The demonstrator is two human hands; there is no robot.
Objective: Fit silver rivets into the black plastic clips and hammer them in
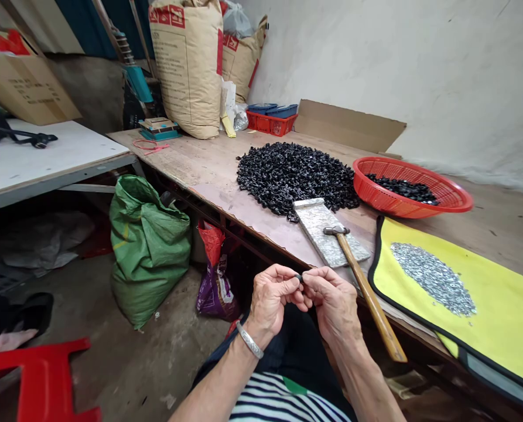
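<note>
Between the fingertips of both hands is a small black part (298, 278), held just in front of the table edge. My left hand (272, 296), with a silver bangle at the wrist, pinches it from the left. My right hand (334, 299) closes on it from the right. Just beyond the hands lies a worn metal plate (322, 231), with a wooden-handled hammer (366, 287) resting across it, its handle reaching past the edge. Behind the plate spreads a large pile of black parts (291, 176). Small silvery metal pieces (432, 278) lie on a yellow cloth (498, 293) to the right.
A red basket (458, 196) holding black parts stands at the right. Large paper sacks (188, 70) and a red tray (272, 124) are at the back. Below the table edge at left are a green sack (149, 252) and a purple bag (217, 293); a red stool (45, 381) is nearer.
</note>
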